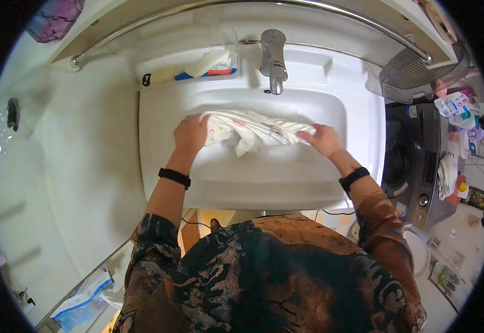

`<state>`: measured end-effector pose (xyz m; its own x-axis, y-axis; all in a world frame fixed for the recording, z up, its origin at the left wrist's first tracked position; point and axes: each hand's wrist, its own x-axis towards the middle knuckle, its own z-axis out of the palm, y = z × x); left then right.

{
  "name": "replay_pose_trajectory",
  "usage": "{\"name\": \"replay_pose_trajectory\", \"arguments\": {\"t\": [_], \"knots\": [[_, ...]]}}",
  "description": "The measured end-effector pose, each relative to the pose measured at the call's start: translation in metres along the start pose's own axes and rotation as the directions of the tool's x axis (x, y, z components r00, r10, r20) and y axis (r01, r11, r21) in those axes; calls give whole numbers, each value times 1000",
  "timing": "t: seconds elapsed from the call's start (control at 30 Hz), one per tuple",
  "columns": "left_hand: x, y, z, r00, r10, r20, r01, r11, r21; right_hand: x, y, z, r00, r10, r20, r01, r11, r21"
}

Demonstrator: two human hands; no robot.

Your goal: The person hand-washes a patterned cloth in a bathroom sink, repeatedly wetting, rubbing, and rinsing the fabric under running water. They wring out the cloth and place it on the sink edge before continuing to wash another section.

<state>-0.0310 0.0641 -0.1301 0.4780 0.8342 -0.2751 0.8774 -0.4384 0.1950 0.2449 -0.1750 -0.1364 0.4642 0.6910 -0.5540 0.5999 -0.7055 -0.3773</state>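
Note:
A white cloth garment with small coloured prints (258, 129) is stretched sideways across the basin of a white washbasin (267, 195), its folds bunched and a corner hanging down near the middle. My left hand (191, 132) grips its left end. At the right end, my right hand (321, 139) holds the gathered cloth between thumb and fingers. Both wrists wear black bands. Behind the cloth stands a chrome faucet (274, 62), its spout over the basin; whether water runs from it I cannot tell.
A clear tray (192, 81) with brushes and a pale bar-like item sits at the basin's back left. A chrome rail (242, 4) crosses above the faucet. At the right are a grey plastic basin (425, 75) and a dark washing machine (416, 162) with packets and folded cloth on it.

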Motion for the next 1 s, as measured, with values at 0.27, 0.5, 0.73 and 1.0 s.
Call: {"name": "replay_pose_trajectory", "arguments": {"t": [0.27,0.5,0.73,1.0], "knots": [[1,-75,-58,937,-204,-284,72,908,-413,-41,51,-68,868,215,-447,-101,959,266],[3,-34,-30,862,434,-264,-503,660,-558,-54,11,-53,813,-522,-257,563,817,122],[-13,66,38,922,347,172,-339,938,-77,-2,-49,32,956,-282,-77,240,906,-348],[-7,76,95,828,491,271,-554,792,256,37,-50,89,949,-258,180,314,738,-598]]}}
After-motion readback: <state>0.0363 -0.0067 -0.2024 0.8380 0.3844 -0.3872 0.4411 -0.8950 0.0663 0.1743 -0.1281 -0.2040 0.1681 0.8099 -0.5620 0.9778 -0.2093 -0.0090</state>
